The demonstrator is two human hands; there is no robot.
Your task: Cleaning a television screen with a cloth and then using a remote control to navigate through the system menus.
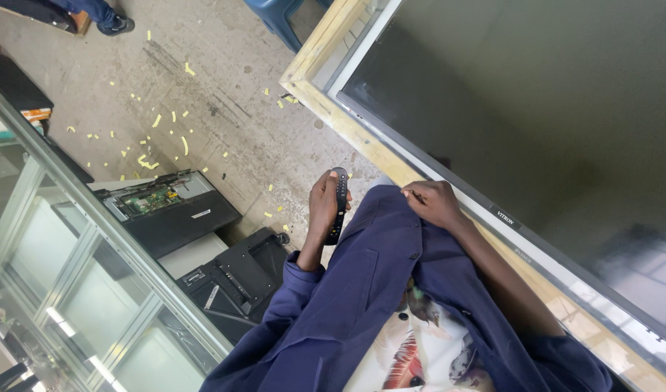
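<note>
Now the left hand [323,207] grips a black remote [338,205] while the right hand [432,203], loosely curled, rests by the big dark screen [536,109].

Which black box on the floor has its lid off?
The farther black box, beyond the hand holding the remote: its green circuit board shows. The nearer black box stays covered.
</note>
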